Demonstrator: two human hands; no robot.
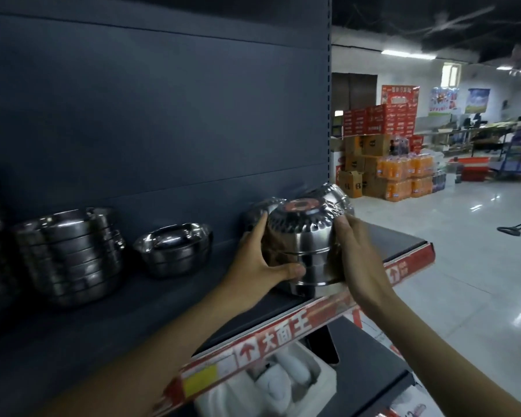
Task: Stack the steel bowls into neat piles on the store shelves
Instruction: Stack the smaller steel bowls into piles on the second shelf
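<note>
An upside-down stack of steel bowls [309,236], with a red label on its top, stands near the front edge of the dark shelf [169,299]. My left hand [260,264] grips its left side, thumb curled round the lower rims. My right hand [360,257] clasps the right side. Behind this stack lie more upturned bowls [263,207], partly hidden. Further left sits a small upright pile of bowls [175,248], and beyond it a taller upright pile [73,251].
The shelf's front carries a red price strip [286,332]. White goods [283,377] fill the shelf below. The dark back panel [163,115] rises behind the bowls. To the right, an open tiled aisle [463,251] leads to stacked cartons and orange drink packs [403,173].
</note>
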